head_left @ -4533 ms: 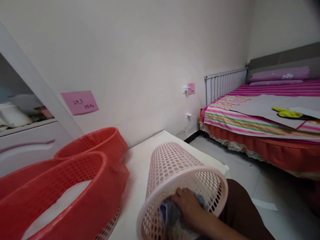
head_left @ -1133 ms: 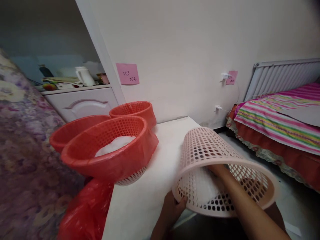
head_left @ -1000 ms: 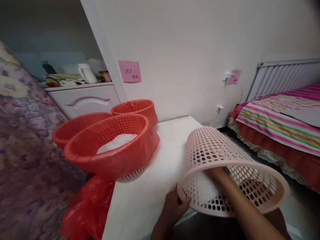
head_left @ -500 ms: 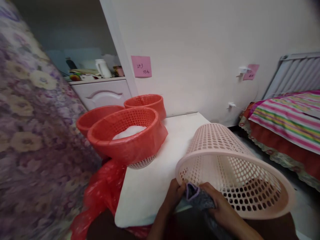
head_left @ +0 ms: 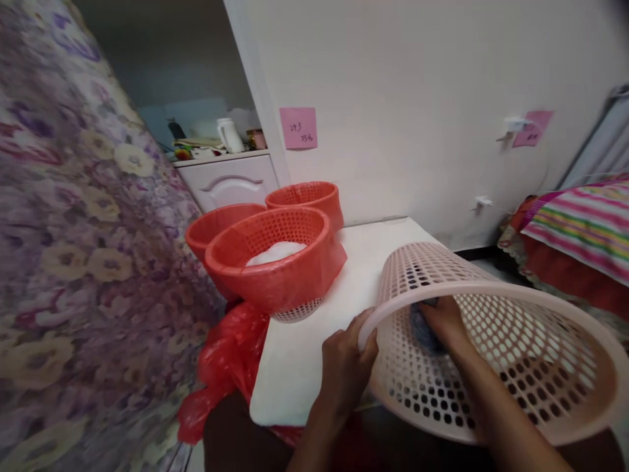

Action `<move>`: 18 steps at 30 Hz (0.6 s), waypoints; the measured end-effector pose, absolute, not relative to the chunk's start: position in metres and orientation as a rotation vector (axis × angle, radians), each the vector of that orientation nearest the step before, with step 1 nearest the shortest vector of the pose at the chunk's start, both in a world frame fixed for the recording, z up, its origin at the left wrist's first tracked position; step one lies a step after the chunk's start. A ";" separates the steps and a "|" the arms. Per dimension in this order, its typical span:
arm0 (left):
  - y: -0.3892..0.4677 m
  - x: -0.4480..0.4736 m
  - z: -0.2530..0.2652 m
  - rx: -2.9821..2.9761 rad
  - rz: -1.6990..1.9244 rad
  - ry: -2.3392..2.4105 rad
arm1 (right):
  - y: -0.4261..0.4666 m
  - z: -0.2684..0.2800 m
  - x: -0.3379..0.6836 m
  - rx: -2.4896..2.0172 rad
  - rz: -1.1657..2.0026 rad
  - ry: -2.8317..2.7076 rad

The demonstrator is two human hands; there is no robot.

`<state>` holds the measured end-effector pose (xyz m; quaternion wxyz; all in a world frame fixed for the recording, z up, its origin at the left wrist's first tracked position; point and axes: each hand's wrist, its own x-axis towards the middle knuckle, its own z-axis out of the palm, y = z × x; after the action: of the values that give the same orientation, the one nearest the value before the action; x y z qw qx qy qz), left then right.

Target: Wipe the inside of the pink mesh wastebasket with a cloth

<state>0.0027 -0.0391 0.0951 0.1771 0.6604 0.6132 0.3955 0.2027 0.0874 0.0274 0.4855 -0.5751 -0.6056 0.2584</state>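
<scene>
Back inside the pale pink basket, clutching the grey cloth in the right hand, pinching the basket's left edge with the left hand, apparently wiping.

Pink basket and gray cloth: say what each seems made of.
Pink basket: probably molded plastic with a smooth, slightly satin finish; rim and holed wall look like one piece.
Gray cloth: some soft fabric, matte and mottled, judging by how it bunches in the right hand; the fiber cannot be told.

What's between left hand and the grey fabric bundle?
Head view: side wall of the pale pink perforated plastic basket; the left hand grips its rim, the grey fabric bundle is inside.
</scene>
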 end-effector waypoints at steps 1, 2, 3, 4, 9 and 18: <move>-0.037 0.006 0.096 1.898 1.115 1.740 | 0.098 0.023 0.199 -1.412 0.635 -1.470; -0.036 0.009 0.096 1.925 1.107 1.733 | 0.106 0.019 0.195 -1.428 0.644 -1.472; -0.034 0.012 0.096 1.951 1.096 1.721 | 0.113 0.015 0.190 -1.438 0.656 -1.479; -0.033 0.014 0.096 1.973 1.083 1.705 | 0.118 0.011 0.186 -1.440 0.671 -1.491; -0.031 0.015 0.097 2.033 1.070 1.653 | 0.096 0.007 0.167 -1.323 0.773 -1.614; -0.028 0.005 0.097 2.104 1.048 1.694 | -0.042 0.033 0.176 -0.761 1.141 -1.935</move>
<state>0.0048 -0.0284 0.0966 0.1217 0.7207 0.5804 0.3589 0.1762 -0.0415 0.0331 0.3755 -0.2974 -0.7562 0.4459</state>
